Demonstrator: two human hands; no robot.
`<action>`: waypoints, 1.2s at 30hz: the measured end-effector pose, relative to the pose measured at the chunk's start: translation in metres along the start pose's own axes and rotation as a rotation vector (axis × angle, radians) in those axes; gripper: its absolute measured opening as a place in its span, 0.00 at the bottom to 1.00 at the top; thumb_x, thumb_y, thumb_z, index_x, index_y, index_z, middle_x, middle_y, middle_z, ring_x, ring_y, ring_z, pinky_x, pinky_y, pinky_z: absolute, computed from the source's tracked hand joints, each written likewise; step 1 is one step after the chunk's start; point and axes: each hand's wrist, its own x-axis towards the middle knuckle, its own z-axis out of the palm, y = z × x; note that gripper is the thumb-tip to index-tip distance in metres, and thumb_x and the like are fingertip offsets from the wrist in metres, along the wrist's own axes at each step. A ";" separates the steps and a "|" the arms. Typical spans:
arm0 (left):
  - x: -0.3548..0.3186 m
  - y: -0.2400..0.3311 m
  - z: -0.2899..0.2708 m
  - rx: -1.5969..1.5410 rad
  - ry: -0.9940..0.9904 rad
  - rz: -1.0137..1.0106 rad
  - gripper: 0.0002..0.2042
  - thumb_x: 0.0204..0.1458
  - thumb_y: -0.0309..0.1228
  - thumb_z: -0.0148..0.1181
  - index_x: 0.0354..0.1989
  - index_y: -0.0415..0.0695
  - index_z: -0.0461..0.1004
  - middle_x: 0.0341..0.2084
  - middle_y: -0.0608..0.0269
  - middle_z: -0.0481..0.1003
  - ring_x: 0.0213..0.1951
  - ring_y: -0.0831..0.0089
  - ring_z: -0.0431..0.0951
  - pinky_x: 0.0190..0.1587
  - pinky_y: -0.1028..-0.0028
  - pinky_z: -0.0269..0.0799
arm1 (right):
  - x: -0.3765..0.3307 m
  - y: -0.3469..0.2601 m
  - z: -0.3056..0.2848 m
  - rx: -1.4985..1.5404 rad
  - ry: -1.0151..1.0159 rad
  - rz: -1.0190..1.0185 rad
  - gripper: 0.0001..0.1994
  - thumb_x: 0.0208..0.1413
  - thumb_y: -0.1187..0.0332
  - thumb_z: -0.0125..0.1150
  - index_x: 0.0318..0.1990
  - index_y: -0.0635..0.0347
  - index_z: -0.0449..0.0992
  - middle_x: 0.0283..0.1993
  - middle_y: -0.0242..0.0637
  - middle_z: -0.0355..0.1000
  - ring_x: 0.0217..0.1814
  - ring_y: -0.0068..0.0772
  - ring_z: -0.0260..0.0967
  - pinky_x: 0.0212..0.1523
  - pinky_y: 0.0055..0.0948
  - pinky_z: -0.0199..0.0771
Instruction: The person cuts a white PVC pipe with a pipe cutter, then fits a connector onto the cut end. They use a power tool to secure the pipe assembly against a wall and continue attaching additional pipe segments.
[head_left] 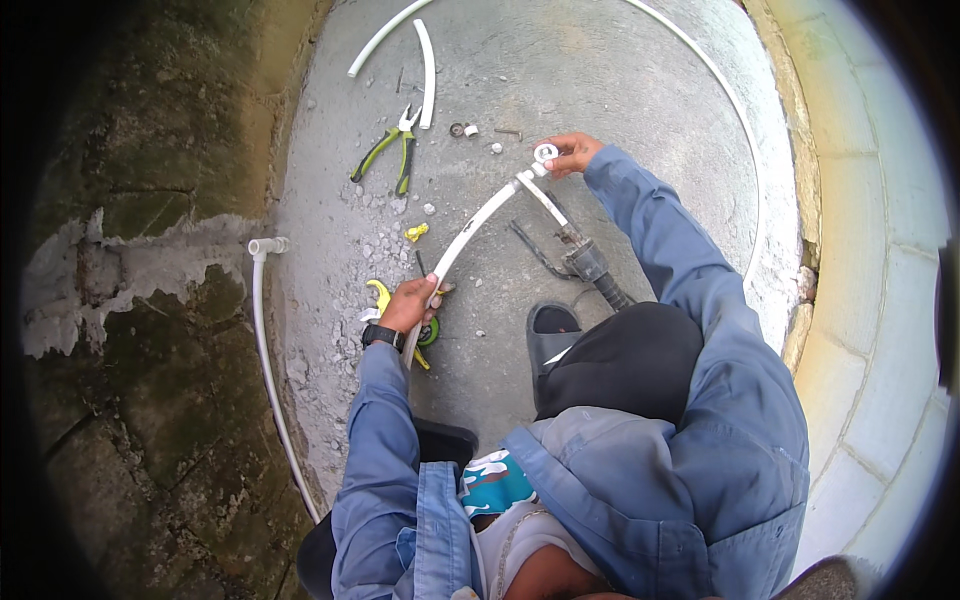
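A long white plastic pipe [468, 230] slants up from near my feet, away to the right. My left hand [405, 304], with a dark watch on the wrist, is closed around its nearer part. At the far end, my right hand [574, 153] grips a white pipe fitting [545, 154] with a round opening between thumb and fingers. The fitting meets the pipe's end; how far it is pushed on I cannot tell. A short white length [543, 203] lies just below this joint, running toward a dark tool [588, 262] with a ribbed handle.
Green-and-black pliers [407, 150] and a cut pipe piece [428, 75] lie at the far left. Yellow-and-green tools [428, 332] lie under my left hand. Crumbled concrete [370, 240] borders the left wall, where another pipe [264, 340] joins a white fitting [267, 246]. A pipe [735, 95] curves along the right.
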 end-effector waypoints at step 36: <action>-0.044 0.021 -0.019 -0.125 0.078 0.130 0.19 0.65 0.42 0.51 0.41 0.36 0.78 0.19 0.72 0.70 0.16 0.83 0.64 0.20 0.81 0.57 | -0.011 -0.086 0.064 -0.145 -0.024 -0.223 0.26 0.52 0.67 0.70 0.59 0.60 0.73 0.46 0.37 0.78 0.43 0.28 0.73 0.41 0.29 0.76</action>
